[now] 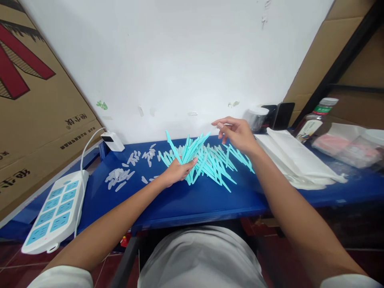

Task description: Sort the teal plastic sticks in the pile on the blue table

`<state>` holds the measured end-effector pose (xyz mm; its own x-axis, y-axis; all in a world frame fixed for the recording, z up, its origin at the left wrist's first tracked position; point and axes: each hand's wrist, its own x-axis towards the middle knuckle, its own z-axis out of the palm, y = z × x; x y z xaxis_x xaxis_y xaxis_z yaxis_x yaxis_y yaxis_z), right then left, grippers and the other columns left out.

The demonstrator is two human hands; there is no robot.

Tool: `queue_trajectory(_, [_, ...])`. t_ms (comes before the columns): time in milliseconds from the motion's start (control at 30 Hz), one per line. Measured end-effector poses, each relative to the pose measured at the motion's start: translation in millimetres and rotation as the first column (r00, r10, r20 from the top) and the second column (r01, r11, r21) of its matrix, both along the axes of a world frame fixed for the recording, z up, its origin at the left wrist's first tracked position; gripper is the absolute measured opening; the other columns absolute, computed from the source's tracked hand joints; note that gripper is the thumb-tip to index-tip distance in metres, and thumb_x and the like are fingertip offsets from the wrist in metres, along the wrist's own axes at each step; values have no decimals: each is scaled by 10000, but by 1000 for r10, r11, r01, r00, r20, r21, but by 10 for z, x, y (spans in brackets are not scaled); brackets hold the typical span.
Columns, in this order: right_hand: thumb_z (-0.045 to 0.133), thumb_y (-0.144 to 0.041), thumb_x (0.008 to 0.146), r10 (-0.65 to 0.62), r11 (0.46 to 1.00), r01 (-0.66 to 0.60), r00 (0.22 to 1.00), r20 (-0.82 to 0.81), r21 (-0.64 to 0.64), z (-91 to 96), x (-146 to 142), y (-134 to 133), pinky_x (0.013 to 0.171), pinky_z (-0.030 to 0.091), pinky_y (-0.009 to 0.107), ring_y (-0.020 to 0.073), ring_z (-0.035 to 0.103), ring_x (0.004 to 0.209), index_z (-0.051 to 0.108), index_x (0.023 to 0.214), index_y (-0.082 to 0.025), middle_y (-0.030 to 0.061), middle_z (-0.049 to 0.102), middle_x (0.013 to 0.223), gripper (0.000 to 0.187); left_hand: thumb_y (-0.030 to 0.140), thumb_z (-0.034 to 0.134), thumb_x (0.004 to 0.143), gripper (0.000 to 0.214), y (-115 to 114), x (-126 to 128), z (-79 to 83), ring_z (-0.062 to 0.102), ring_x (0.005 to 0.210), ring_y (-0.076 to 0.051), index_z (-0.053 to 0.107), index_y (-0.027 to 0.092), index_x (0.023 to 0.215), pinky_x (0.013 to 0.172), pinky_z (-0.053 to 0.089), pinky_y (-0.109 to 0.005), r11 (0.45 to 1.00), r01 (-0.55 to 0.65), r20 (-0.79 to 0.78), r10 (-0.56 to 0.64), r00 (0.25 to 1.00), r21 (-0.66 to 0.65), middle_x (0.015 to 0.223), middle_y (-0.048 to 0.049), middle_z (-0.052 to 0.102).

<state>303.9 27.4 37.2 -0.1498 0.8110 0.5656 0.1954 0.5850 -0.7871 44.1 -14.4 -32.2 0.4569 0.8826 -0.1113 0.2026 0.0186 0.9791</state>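
My left hand [180, 171] is closed around a fanned bundle of slim turquoise plastic sticks [192, 150], which look like eyebrow razors. Their upper ends spread up and to both sides. Up and to the right, near the wall, my right hand [235, 132] pinches a small translucent piece [215, 127] between thumb and fingertips; its exact shape is hard to make out. Behind and right of the bundle lies a loose pile of the same turquoise sticks [217, 164], several with pale translucent ends. Small translucent sleeves [118, 176] are scattered on the blue table [192, 204] to the left.
A white power strip [55, 212] and a white plug-like box [112, 141] stand at the left. At the right are white bags [300, 160], a lidded jar [256, 119], a labelled bottle [315, 120] and a pink-filled clear package [345, 146]. A white wall [180, 60] rises behind.
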Motion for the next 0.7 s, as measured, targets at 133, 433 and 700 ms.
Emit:
queue_trajectory(133, [730,-631,904,31,999,-30,998,45,-23,-15,2,0,460,522,268,126,634,573,823,1061,-189,67,675,866,478,671,677,909,569,-3,9,0,193,481,-77,374,233,710,460,184,-249,1000,-5,14,5,1000,-2,590,77,280])
queue_trajectory(433, [808,-587,852,69,996,-69,997,14,-49,-106,-30,48,456,530,281,141,657,575,771,1049,-192,80,731,906,442,679,679,904,569,-1,12,-14,185,484,-76,364,238,733,458,180,-241,1000,5,16,-5,1000,5,597,84,255])
queue_trajectory(700, [766,-576,890,88,995,-85,995,43,-56,-73,-52,-2,473,530,287,157,658,576,820,1091,-169,65,721,746,457,671,697,895,571,-22,5,23,183,486,-76,350,242,749,463,186,-244,1000,7,-8,-7,1000,5,600,89,245])
